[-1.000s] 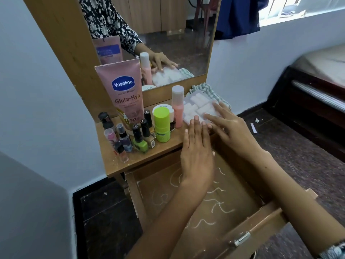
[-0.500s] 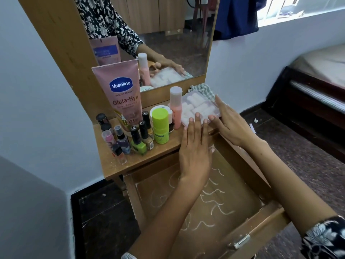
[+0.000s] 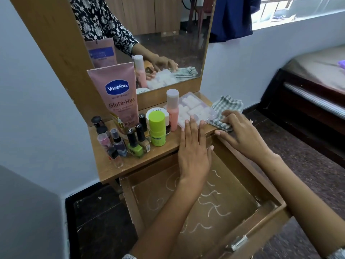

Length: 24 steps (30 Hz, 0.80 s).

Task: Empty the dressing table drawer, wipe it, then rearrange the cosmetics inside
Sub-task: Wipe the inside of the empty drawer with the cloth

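Observation:
The wooden drawer (image 3: 242,238) stands pulled out and holds nothing; white squiggly marks cover its bottom. The cosmetics stand on the dressing table top (image 3: 164,152): a pink Vaseline tube (image 3: 117,96), a green bottle (image 3: 157,129), a pink bottle (image 3: 172,111), several nail polish bottles (image 3: 134,144) and a clear plastic box (image 3: 194,109) of white pieces. My left hand (image 3: 194,152) lies flat on the table's front edge, fingertips touching the box. My right hand (image 3: 240,135) curls its fingers onto a checked cloth (image 3: 227,105) at the table's right end.
A mirror (image 3: 168,34) rises behind the table top and reflects the hands. A pale wall closes off the left side. A low bed (image 3: 317,81) stands to the right over a dark floor (image 3: 308,165).
My right hand has left the plastic box and moved right onto the checked cloth, which now shows beside the box. My left hand has stayed in place.

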### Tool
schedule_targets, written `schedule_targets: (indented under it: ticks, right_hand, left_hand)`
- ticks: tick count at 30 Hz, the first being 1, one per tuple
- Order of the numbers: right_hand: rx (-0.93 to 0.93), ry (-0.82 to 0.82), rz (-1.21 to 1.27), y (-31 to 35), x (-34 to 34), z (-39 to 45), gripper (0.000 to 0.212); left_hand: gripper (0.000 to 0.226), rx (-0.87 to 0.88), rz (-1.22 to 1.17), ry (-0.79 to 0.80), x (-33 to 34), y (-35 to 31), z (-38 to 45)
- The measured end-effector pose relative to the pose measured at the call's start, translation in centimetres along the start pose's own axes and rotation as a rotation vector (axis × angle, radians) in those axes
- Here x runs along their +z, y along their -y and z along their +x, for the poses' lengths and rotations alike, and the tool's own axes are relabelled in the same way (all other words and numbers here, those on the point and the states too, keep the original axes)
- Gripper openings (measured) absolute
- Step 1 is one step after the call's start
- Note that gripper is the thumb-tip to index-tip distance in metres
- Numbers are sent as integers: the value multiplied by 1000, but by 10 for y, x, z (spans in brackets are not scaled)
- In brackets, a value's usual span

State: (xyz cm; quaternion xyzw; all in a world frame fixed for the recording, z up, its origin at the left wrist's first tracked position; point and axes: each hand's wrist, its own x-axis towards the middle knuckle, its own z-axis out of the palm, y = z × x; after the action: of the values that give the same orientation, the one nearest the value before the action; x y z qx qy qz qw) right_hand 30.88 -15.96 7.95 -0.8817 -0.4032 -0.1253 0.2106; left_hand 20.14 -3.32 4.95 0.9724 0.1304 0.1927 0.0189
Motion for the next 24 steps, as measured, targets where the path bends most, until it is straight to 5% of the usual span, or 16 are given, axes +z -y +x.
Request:
schedule_targets:
  ticks: [3, 13, 18, 24]
  right_hand:
    - [23, 108, 24, 4, -1, 8, 65]
    - [91, 16, -85, 18, 1, -5, 44]
    - [84, -140, -24, 29, -4, -30, 34]
    - [56, -300, 103, 48, -19, -55, 60]
  left_hand:
    - [74, 0, -17, 14, 0, 0, 0]
    - [70, 4, 4, 62, -4, 1, 1]
    - [68, 10, 46, 88, -5, 1, 5]
    - [68, 80, 47, 109, -16, 11, -5]
